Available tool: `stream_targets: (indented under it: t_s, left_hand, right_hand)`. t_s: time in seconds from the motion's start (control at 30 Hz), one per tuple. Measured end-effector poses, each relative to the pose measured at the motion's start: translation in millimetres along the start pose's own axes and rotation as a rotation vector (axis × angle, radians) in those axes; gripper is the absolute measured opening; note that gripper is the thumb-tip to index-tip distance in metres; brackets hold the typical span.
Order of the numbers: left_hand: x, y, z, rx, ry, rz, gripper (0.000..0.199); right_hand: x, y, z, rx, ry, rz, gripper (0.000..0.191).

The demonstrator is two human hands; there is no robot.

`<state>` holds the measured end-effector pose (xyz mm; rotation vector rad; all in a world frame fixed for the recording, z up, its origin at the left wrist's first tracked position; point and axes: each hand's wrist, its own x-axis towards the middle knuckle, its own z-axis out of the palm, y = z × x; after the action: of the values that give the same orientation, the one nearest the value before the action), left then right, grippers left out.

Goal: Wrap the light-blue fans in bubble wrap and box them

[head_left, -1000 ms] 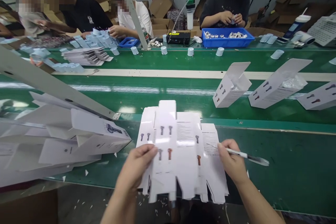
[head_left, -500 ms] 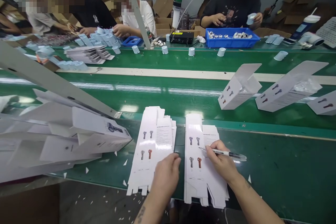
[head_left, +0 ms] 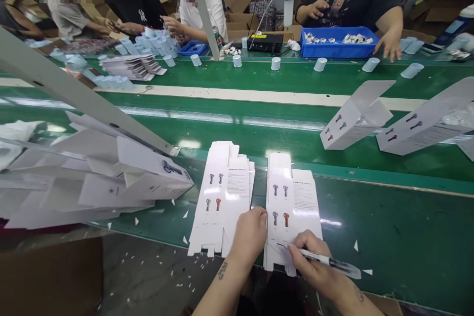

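Observation:
Two stacks of flattened white cardboard boxes, printed with pictures of small handheld fans, lie side by side before me. My right hand (head_left: 314,259) is closed around a pen (head_left: 326,259) with a clear cap on its back end. The pen's tip is at the lower printed part of the right stack (head_left: 279,168), below the fan pictures. My left hand (head_left: 250,232) is at the left edge of that stack, between it and the left stack (head_left: 211,158). Its fingers are curled together, and whatever they may grip is hidden.
Opened white boxes (head_left: 140,158) crowd the left beside a slanted metal bar (head_left: 96,103). Upright filled boxes (head_left: 344,123) stand on the green conveyor (head_left: 229,133). Across it, co-workers handle light blue cups (head_left: 276,63) near a blue tray (head_left: 338,50). Paper scraps lie around.
My right hand has moved the pen down from the fan pictures to the lower print. My left hand has shifted right to the right stack's edge. A co-worker's cup now stands on the far belt.

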<state>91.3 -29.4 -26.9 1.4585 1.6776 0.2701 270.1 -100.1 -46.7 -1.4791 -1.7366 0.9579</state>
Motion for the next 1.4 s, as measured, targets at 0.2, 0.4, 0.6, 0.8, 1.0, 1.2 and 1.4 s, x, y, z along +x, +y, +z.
stream_targets:
  t_s: [0.2,0.4,0.6,0.8,1.0,1.2,1.4]
  left_hand:
    - [0.6,1.8,0.5,0.04,-0.012,-0.009,0.029]
    - [-3.3,4.1,-2.4,0.0,-0.022,-0.021,0.027]
    - [-1.6,1.3,1.7,-0.236,-0.003,-0.089,0.021]
    - [-0.7,16.8,2.8,-0.41,-0.101,-0.164,0.021]
    - [-12.6,17.3,-45.7,-0.435,-0.061,-0.089,0.025]
    - [-33.0,-21.0,-139.6,-0.084,0.325,-0.239,0.03]
    - [-25.8,19.4,-40.2,-0.167,0.062,-0.111,0.046]
  right_hand:
    - [8.1,-5.5,5.3,-0.022,-0.057,0.048,0.028]
    - [6.4,9.2,-9.0,-0.001,0.426,0.076,0.023]
    - [25.4,22.9,-2.4,-0.062,0.686,0.301,0.044]
    - [24.3,12.6,-0.8,0.006,0.686,0.396,0.05]
    - [27.2,17.9,-13.8,0.291,0.682,0.323,0.048]
    - [35.3,25.2,-14.5,0.163,0.623,0.411,0.047]
    - [36.4,23.8,-4.0,0.061,0.598,0.433,0.053]
